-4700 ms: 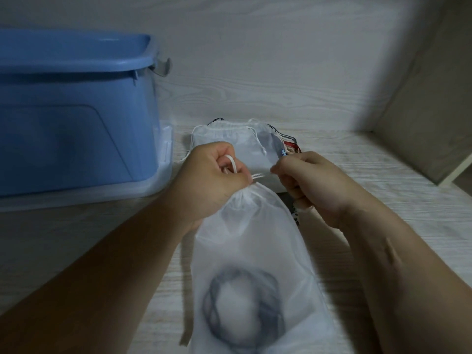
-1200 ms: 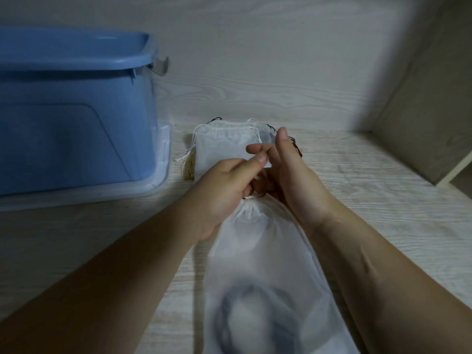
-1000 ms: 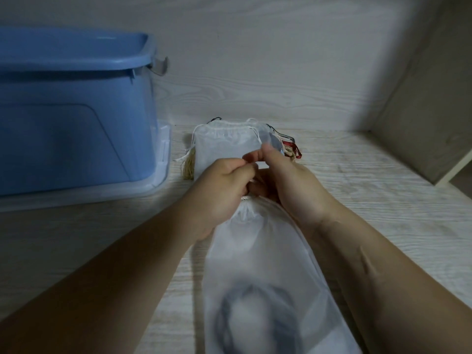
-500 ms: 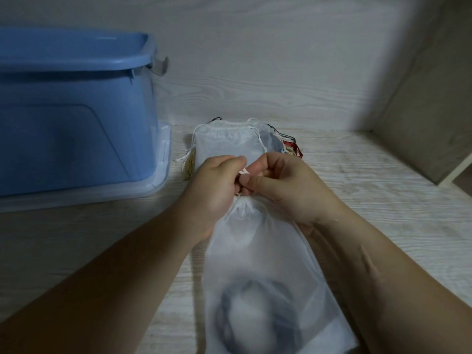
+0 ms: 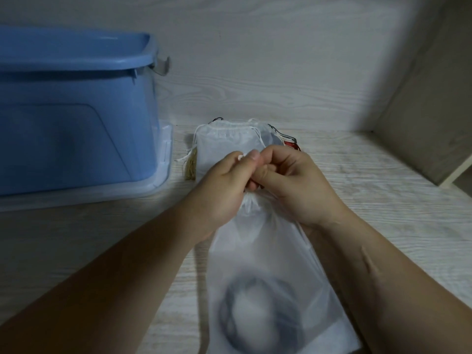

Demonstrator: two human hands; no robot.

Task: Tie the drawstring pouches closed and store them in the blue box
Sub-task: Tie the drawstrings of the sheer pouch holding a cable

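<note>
Closest to me, below my hands, lies the white pouch [image 5: 268,272] I am working on. It is flat on the wooden table [image 5: 370,190]. I can see through the thin cloth to a dark round coil [image 5: 255,318] inside, but it is too blurry to tell what it is. The top of the pouch is bunched up tight right under my hands.

My left hand [image 5: 224,190] has its fingers curled in. It pinches a bit of the white string [image 5: 241,156] between thumb and finger. My right hand [image 5: 293,185] is pressed up against it, knuckles touching. Its fingers are curled in too and pinch at the same string, but most of the string is hidden inside my hands.

Just past my fingers sits a little pile of other pouches [image 5: 224,139], with a white one on top. A yellow tassel [image 5: 190,167] pokes out on the left side of the pile, and a bit of red shows on the right.

Off to the left of my left hand, and farther back, is the blue box [image 5: 76,111]. It stands on a clear lid [image 5: 163,162]. Behind it all is a pale wooden wall [image 5: 281,60].
</note>
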